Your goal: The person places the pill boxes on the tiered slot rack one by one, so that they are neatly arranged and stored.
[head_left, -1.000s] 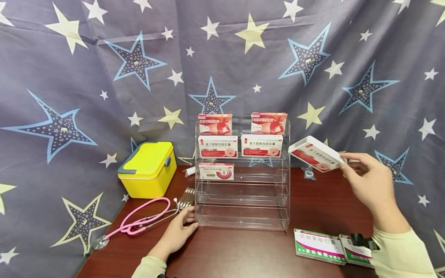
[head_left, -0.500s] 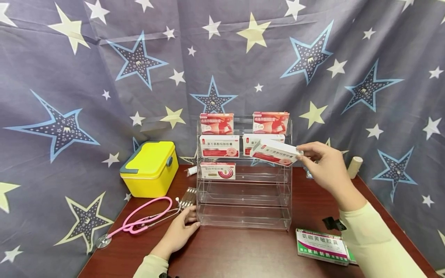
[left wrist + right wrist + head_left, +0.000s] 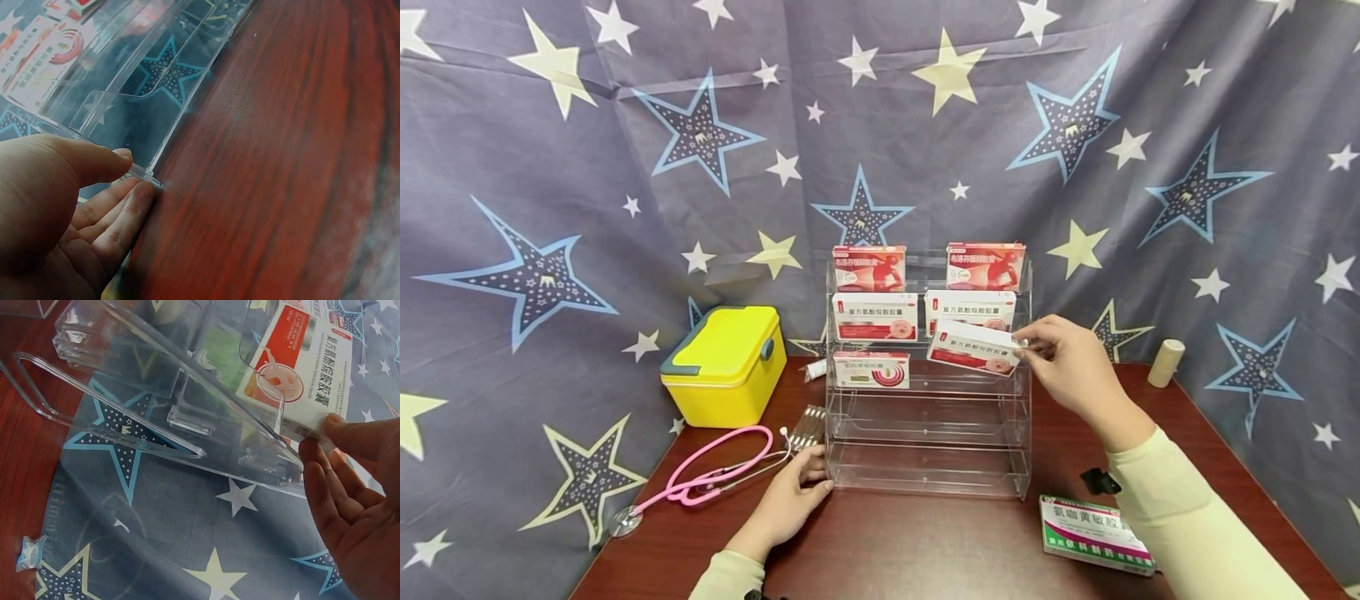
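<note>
The right hand (image 3: 1070, 367) pinches a red-and-white medicine box (image 3: 974, 347) by its right end between thumb and fingertips (image 3: 334, 425), holding it tilted at the front right of the clear acrylic rack (image 3: 925, 450), level with the third tier from the top and just right of the box with a pink swirl (image 3: 871, 369) standing on that tier. The left hand (image 3: 786, 504) rests on the tabletop (image 3: 910, 546) at the rack's near left corner, its thumb and straight fingers (image 3: 128, 219) pressed against the corner edge.

The tabletop is dark reddish wood. Behind it and to both sides hangs a grey-blue cloth (image 3: 550, 167) printed with yellow, white and blue-outlined stars. The rack stands in the middle; its top two tiers each carry two boxes, and the lower tiers show only clear plastic. To the left sit a yellow case (image 3: 724, 362) and, nearer, a pink stethoscope (image 3: 700, 475). At the near right lies a green-and-white box (image 3: 1093, 533), and at the far right stands a small beige roll (image 3: 1166, 362).

Both forearms wear pale yellow sleeves; the right arm reaches in from the lower right, wrist raised.
</note>
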Demonstrator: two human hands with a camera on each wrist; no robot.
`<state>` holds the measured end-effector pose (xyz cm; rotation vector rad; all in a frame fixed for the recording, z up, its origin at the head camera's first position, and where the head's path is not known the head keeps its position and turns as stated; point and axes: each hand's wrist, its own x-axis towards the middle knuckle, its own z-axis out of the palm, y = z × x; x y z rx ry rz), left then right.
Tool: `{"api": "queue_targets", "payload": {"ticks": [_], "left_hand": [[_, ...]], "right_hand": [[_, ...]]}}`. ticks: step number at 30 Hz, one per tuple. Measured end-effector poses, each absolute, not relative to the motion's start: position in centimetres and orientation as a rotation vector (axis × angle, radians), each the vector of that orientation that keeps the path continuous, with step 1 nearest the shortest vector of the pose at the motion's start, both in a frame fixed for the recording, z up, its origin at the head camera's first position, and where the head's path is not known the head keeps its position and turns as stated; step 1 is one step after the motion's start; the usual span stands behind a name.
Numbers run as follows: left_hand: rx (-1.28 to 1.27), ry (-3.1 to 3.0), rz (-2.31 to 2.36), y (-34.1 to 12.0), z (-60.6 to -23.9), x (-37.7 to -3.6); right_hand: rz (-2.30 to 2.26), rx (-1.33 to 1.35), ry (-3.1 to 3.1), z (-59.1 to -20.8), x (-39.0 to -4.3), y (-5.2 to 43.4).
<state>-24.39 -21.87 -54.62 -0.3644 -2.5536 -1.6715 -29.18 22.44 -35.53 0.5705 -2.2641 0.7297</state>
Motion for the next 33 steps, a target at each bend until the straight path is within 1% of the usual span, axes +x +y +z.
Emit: {"api": "queue_targets", "payload": {"ticks": [9,16,33], "left_hand": [[-0.354,-2.551,-1.686,-21.9,-54.8,-24.4],[-0.357,-2.555,-1.692,-21.9,-54.8,-24.4],[-0.350,-2.549,-1.689,-21.9,-54.8,-24.6]], "right_hand": [[0.656,0.587,-2.306,-36.4,-29.5,21.9],[0.616,0.541,-2.355,-37.0,-29.5,21.8],[0.519,0.532,-2.429,-36.6,-29.3,21.5]]}}
